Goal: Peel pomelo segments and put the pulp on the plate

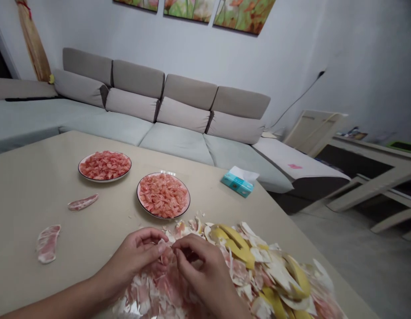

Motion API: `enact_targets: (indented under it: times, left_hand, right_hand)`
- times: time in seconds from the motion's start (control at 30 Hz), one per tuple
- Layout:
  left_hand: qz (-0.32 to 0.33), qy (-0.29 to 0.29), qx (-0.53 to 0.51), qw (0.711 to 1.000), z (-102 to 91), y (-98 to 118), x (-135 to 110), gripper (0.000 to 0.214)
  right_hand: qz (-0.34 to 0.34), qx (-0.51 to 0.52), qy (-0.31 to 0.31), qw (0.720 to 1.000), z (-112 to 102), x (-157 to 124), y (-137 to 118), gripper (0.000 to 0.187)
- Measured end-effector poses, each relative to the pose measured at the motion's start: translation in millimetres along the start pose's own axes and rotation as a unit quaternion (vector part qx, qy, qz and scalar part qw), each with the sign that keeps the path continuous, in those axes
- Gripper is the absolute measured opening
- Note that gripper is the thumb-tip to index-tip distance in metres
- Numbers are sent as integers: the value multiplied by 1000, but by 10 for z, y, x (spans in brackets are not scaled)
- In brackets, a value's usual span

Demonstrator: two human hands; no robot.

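Observation:
My left hand point(138, 251) is closed with its thumb against the fingers, gripping a small pink pomelo piece point(166, 255). Close beside it, my right hand point(203, 266) pinches thumb and forefinger together; whatever lies between those tips is too small to make out. Below both hands spreads a heap of pale pomelo membranes point(168, 288). Thick yellow and white pomelo peels point(236, 250) are piled to the right. Ahead stand a nearer plate of pink pomelo pulp point(163, 195) and a farther plate of pulp point(104, 165). Two pomelo segments point(48, 243) point(83, 202) lie apart at left.
A blue tissue box point(238, 180) sits near the far right edge of the beige table point(22, 186). Behind it runs a grey-green sofa point(178, 139) with cushions. A chair point(311, 133) and a side desk point(374, 155) stand at right.

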State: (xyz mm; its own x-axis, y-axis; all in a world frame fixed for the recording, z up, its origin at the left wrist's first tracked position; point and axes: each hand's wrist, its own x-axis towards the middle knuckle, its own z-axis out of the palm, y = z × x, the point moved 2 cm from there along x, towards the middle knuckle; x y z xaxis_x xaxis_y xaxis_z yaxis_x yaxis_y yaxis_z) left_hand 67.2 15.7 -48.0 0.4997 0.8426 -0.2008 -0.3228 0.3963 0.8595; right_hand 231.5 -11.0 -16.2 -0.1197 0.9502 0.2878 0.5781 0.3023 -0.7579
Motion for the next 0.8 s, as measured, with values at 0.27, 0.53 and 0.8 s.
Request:
enact_targets:
  times: [0.27, 0.53, 0.8]
  left_hand:
    - [22, 22, 26, 999, -40, -9, 45, 29]
    - [60, 23, 123, 990, -54, -2, 54, 25]
    - [92, 43, 224, 969, -16, 74, 12, 18]
  right_hand:
    - [9, -23, -33, 999, -48, -44, 13, 18]
    - [-1, 19, -14, 1000, -83, -51, -28, 12]
    - [-35, -9, -14, 999, -34, -70, -15, 16]
